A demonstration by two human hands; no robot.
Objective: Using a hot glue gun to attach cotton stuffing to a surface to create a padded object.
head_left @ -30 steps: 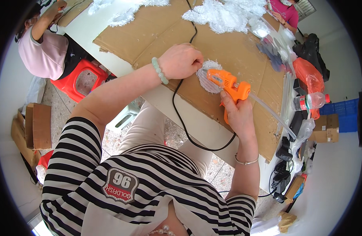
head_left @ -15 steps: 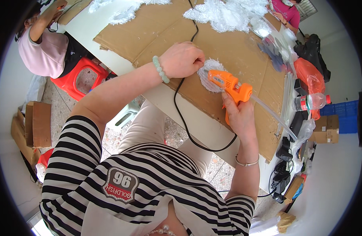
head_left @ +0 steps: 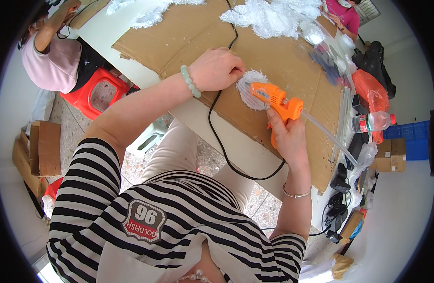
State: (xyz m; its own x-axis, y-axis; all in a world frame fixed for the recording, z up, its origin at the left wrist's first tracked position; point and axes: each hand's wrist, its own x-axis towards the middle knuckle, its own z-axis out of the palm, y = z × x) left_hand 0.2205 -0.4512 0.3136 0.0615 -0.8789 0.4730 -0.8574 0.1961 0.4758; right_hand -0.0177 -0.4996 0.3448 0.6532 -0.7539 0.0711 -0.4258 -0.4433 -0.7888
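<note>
In my right hand is an orange hot glue gun, gripped by its handle, with a long translucent glue stick sticking out of its back. Its nozzle end lies over a white, fuzzy-edged oval piece on the cardboard sheet. My left hand is closed beside the oval's upper left edge, thumb and fingers pinched together. Whatever that pinch holds, if anything, is hidden. A black cord runs under my left wrist and loops down toward my right forearm.
White shimmering tinsel-like pieces lie at the far side. Along the right edge are clear sticks, a plastic bottle, an orange-red bag and black adapters. A person sits on a red stool at left; another is far right.
My left hand has shifted slightly left and up, a little away from the oval piece. The glue gun stays nearly in place, moved just slightly right.
</note>
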